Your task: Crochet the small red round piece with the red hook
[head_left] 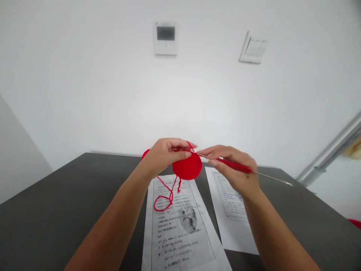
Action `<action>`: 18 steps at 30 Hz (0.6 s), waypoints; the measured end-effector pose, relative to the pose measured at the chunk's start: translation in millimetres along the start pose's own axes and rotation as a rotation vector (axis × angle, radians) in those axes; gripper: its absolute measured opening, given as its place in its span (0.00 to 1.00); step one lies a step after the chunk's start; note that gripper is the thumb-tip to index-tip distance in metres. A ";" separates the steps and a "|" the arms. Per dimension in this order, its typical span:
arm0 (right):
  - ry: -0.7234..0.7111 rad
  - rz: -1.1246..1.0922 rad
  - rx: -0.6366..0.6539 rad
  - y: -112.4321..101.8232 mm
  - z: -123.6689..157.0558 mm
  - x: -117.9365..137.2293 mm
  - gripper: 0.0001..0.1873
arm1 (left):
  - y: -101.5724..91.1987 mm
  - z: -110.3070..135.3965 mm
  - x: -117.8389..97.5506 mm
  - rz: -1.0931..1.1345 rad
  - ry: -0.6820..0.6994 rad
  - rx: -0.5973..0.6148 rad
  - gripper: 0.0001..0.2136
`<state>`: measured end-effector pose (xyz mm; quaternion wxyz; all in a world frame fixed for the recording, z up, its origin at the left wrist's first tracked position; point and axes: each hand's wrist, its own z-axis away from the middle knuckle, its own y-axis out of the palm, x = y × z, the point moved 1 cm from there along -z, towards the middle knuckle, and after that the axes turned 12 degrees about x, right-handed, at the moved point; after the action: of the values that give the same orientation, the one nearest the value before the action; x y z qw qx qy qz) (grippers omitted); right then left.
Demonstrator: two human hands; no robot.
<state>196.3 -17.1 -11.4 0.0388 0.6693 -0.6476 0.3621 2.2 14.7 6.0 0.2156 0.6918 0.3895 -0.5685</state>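
Between thumb and fingers, my left hand [166, 154] pinches a round piece of red crochet work [187, 166] by its upper edge. A red yarn strand [163, 205] hangs below it in a loose loop, beside a short twisted tail [179, 185]. My right hand [232, 163] is closed around the red handle of a crochet hook [232, 165]. The hook's metal tip meets the top right edge of the crochet piece; whether it is inside a stitch I cannot tell. Part of another red thing [145, 153], perhaps the yarn ball, shows behind my left hand.
Two printed sheets lie on the dark table [70, 199]: one sheet [175, 233] under the yarn, another sheet [231, 214] under my right forearm. Behind the table rises a white wall with a screen panel [166, 38] and a light switch [255, 47]. A grey rail [329, 154] stands at right.
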 end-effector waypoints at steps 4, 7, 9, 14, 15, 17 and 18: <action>0.029 -0.061 -0.012 1.0 -0.3 -1.1 0.08 | -1.3 0.0 -0.2 0.039 0.012 0.021 0.09; 0.035 -0.103 -0.013 1.5 -0.7 -1.9 0.08 | -0.8 -0.2 -1.1 0.045 0.014 0.018 0.10; 0.037 -0.129 -0.013 1.4 -1.0 -2.0 0.08 | -0.2 0.0 -1.9 0.044 0.013 0.019 0.11; 0.050 -0.200 0.000 0.4 -1.9 -2.4 0.06 | -0.4 2.5 -4.5 0.011 -0.002 0.026 0.12; 0.049 -0.220 0.010 0.2 -2.1 -2.9 0.06 | -0.7 3.1 -5.1 -0.001 -0.006 0.026 0.12; 0.046 -0.264 0.037 -0.4 -2.3 -4.5 0.05 | -1.3 4.2 -6.4 -0.023 -0.013 0.030 0.12; 0.047 -0.284 0.053 -0.8 -2.3 -5.6 0.05 | -1.5 4.5 -7.0 -0.031 -0.016 0.033 0.12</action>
<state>196.6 -11.1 -12.3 0.0869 0.7463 -0.5356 0.3855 -2.1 10.2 11.7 0.1982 0.6844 0.3891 -0.5839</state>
